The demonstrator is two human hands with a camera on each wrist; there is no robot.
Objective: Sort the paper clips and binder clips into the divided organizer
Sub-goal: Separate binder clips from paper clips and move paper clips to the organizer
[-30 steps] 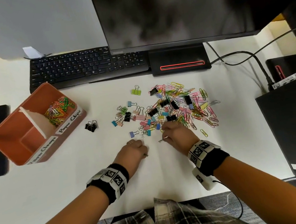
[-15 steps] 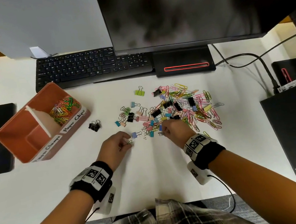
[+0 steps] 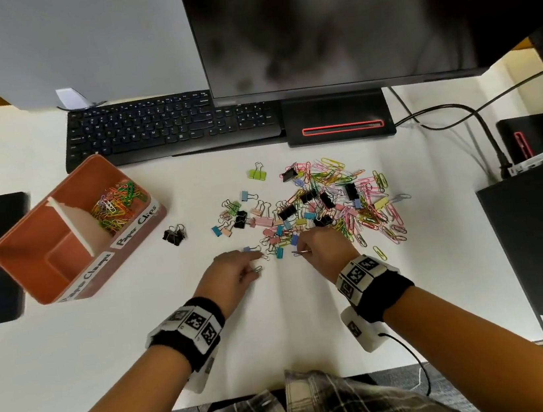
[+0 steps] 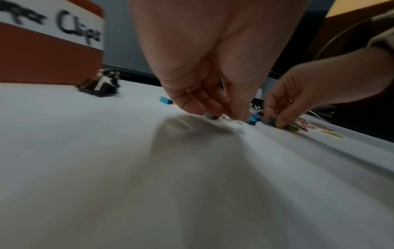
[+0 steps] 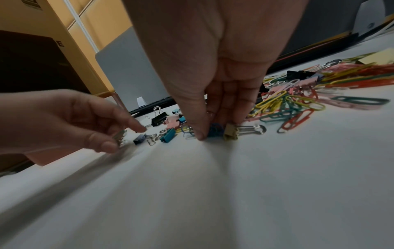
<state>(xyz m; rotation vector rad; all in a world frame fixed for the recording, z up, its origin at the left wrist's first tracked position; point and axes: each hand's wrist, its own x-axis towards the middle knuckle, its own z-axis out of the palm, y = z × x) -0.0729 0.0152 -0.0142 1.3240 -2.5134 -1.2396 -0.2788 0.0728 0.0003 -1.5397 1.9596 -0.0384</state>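
Sitting well off to the left of both hands, the orange organizer (image 3: 46,266) has handwritten labels reading "Paper Clips" and "Paper Clamps", with paper clips in the far compartment. The mixed clip pile (image 3: 325,205) spreads just beyond the fingertips. Right hand (image 3: 324,250) has its fingers bunched down on a blue clip (image 5: 215,129) at the pile's near edge. Left hand (image 3: 231,276) pinches a small silver clip (image 5: 120,136) between thumb and curled fingers.

Mixed colourful clips (image 3: 328,203) lie scattered right of the orange organizer (image 3: 47,270), paper clips (image 3: 115,207) inside.
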